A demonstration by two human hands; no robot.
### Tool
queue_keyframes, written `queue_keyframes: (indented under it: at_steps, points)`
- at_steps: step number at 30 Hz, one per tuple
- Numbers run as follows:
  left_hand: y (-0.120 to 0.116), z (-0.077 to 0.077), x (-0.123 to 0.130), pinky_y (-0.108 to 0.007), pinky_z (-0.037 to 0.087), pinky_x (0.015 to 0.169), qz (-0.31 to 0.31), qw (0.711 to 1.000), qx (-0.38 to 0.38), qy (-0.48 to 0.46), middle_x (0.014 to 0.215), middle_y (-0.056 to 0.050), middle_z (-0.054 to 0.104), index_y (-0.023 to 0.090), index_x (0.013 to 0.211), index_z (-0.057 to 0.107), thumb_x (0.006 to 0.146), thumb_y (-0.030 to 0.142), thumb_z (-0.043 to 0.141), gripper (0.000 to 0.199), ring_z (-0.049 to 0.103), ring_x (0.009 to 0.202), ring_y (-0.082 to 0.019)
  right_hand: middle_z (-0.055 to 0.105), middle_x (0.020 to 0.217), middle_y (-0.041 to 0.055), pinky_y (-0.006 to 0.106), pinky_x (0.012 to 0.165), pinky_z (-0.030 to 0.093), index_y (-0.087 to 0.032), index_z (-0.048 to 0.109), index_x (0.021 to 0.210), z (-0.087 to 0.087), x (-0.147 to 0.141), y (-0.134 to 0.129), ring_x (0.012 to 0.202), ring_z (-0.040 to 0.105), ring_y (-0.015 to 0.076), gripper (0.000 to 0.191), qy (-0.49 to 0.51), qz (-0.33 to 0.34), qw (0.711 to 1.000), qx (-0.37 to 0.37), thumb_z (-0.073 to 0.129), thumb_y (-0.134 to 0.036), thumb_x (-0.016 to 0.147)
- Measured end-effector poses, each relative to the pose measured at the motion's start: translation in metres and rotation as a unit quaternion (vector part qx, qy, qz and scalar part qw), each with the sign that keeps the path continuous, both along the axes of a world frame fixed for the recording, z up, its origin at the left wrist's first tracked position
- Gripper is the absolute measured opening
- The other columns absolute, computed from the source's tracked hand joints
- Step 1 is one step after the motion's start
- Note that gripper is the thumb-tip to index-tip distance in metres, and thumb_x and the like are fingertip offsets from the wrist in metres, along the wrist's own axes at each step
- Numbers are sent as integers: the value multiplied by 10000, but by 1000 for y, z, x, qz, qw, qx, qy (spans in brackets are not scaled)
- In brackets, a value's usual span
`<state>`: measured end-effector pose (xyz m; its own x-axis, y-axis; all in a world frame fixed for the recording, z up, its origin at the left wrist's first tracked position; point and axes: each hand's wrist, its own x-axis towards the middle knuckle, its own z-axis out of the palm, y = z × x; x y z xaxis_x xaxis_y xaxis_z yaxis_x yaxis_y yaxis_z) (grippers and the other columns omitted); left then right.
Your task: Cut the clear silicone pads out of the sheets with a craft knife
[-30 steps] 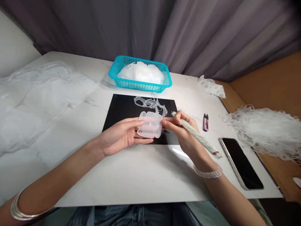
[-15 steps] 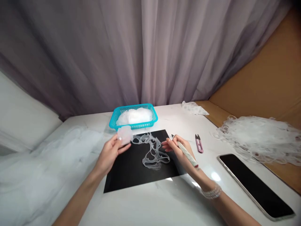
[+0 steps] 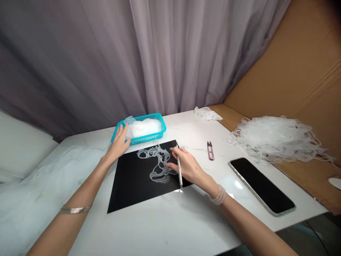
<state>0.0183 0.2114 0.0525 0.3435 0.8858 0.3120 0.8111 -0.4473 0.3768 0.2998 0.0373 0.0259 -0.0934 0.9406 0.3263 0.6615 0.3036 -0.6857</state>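
My left hand (image 3: 119, 141) is open, its fingers spread against the near corner of a turquoise plastic basket (image 3: 151, 136) that holds a white mass of film. A small translucent plastic piece (image 3: 129, 120) rests on the basket's left corner, just past my fingertips. My right hand (image 3: 186, 165) is shut on a slim pale pen-like tool (image 3: 179, 173), its point hidden or lost against the black sheet. Its fingers sit at the edge of a tangled transparent plastic strip (image 3: 153, 164), which lies on a black sheet (image 3: 128, 188).
Pink thread snips (image 3: 210, 150) and a black smartphone (image 3: 262, 186) lie right of the sheet on the white marble-look table (image 3: 170, 227). A heap of clear plastic scraps (image 3: 274, 139) spreads to the right, with a smaller bunch (image 3: 207, 113) behind. Film sheets (image 3: 34, 185) lie at left.
My left hand has moved to the basket and let go of the translucent piece, which now rests at the basket's corner. My right hand has moved left onto the strip. The view has tilted upward.
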Motion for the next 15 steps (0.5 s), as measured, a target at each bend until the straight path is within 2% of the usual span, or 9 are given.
queue_keyframes:
  at_steps: [2,5,7,10,12,15]
  points:
    - [-24,-9,-1,-534,151,1229,-12,1000,12,-4,1652,-143,208,143,1573,228,955,280,392,653,139,1532,-317,584,897,29,337,686,434,-256,424,863,-4,-2,2,882,551,251,380,-21,36,999,-15,777,-252,725]
    - [-53,-23,8,-464,239,1215,-62,998,-8,4,1508,-134,468,152,1476,433,956,296,399,540,362,1435,-288,537,815,-9,306,632,369,-258,393,820,-12,-5,6,766,496,211,361,-11,63,997,-32,728,-175,715]
    - [-64,-34,20,-452,328,1168,-97,995,-33,9,1399,-127,569,168,1409,517,921,308,484,509,468,1343,-294,490,738,-32,297,614,332,-253,339,771,-16,-6,9,677,450,179,312,1,56,998,-31,621,-121,754]
    - [-71,-47,44,-458,408,1093,-118,992,-46,-4,1265,-138,630,161,1341,576,884,237,534,465,544,1233,-299,466,711,-42,292,607,322,-254,283,766,-19,-6,14,629,424,161,275,18,26,999,-16,521,-116,784]
    - [-74,-48,62,-447,453,1033,-130,990,-43,-20,1137,-135,661,158,1236,647,893,150,478,382,597,1125,-281,485,739,-41,288,614,337,-258,289,790,-20,-6,19,648,448,163,281,29,9,1000,-4,548,-152,762]
    - [-87,-40,87,-385,513,925,-177,983,-39,-40,991,-105,675,180,1043,722,892,84,434,339,644,975,-239,485,729,-53,274,598,343,-257,322,802,-22,-10,28,642,454,159,343,41,8,999,9,628,-187,664]
